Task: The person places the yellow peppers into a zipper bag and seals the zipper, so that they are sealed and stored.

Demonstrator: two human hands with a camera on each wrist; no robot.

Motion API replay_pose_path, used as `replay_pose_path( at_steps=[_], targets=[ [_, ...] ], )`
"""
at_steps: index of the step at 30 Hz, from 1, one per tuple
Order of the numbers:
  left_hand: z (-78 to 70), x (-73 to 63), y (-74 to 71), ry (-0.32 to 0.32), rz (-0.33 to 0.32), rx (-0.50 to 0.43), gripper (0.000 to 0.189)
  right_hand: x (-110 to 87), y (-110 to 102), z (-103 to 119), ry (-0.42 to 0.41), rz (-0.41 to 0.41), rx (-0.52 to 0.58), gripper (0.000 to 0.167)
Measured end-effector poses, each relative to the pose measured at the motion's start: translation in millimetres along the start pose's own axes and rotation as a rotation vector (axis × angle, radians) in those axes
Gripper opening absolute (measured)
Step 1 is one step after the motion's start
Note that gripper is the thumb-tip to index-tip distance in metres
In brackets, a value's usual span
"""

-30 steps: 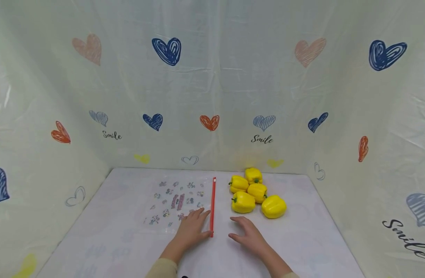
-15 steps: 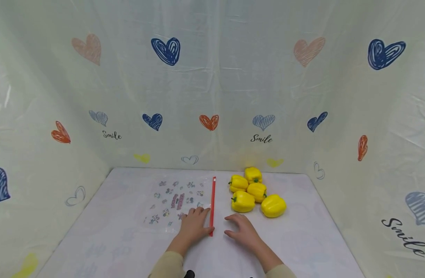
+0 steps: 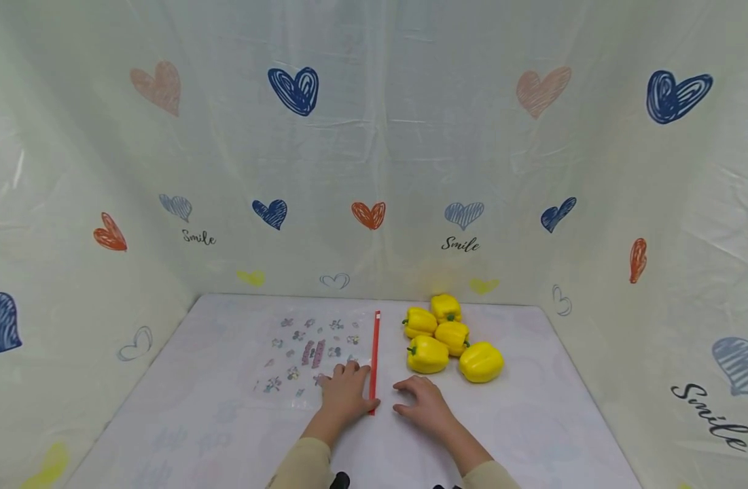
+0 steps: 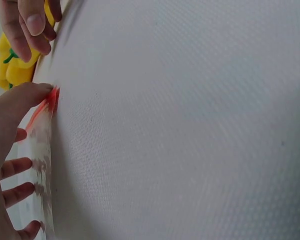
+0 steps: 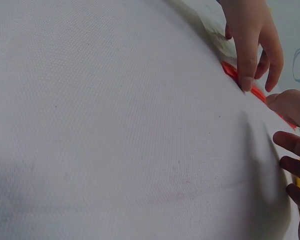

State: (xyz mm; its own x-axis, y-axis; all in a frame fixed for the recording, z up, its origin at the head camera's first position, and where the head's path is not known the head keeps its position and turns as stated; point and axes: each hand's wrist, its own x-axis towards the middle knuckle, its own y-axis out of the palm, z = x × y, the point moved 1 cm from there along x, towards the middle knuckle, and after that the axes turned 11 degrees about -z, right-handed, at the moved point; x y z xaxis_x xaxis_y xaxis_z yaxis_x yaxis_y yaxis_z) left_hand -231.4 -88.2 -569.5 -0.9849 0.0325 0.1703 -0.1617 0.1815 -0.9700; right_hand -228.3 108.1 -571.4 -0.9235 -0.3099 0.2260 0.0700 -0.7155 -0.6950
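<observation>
A clear plastic zip bag [image 3: 286, 363] printed with small pictures lies flat on the table, its red zip edge [image 3: 376, 343] running away from me along the right side. My left hand [image 3: 344, 396] rests on the bag's near right corner with fingers spread. Its thumb [image 4: 37, 91] touches the near end of the red edge. To the right of that edge, my right hand [image 3: 427, 409] holds nothing, thumb and fingers apart and slightly bent. Several yellow bell peppers [image 3: 427, 354] lie beyond the right hand.
The white-covered table [image 3: 532, 407] extends to both sides of the hands. A pale curtain [image 3: 374, 156] printed with hearts stands at the back and sides. One pepper [image 3: 482, 362] lies at the group's right; another [image 3: 446, 308] is near the back edge.
My left hand has shifted slightly right, its thumb now farther over the red edge. The right hand has moved slightly left, towards the bag. Bag and peppers have stayed put.
</observation>
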Motion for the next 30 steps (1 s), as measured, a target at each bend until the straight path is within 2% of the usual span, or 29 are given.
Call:
replay_pose_path(
  at_steps=[5,15,30],
  targets=[
    [-1.3,-1.5,-2.8,-0.003,-0.001,-0.011,0.072,-0.1,1,0,0.010,-0.002,0.009,0.033],
    [2.7,-2.9,-6.0,0.009,0.006,-0.092,0.066,-0.1,-1,4,0.043,0.009,0.020,0.033],
    [6.0,-4.3,-14.0,0.035,-0.005,-0.191,0.047,0.0,-1,6,0.026,-0.003,0.029,0.032]
  ],
)
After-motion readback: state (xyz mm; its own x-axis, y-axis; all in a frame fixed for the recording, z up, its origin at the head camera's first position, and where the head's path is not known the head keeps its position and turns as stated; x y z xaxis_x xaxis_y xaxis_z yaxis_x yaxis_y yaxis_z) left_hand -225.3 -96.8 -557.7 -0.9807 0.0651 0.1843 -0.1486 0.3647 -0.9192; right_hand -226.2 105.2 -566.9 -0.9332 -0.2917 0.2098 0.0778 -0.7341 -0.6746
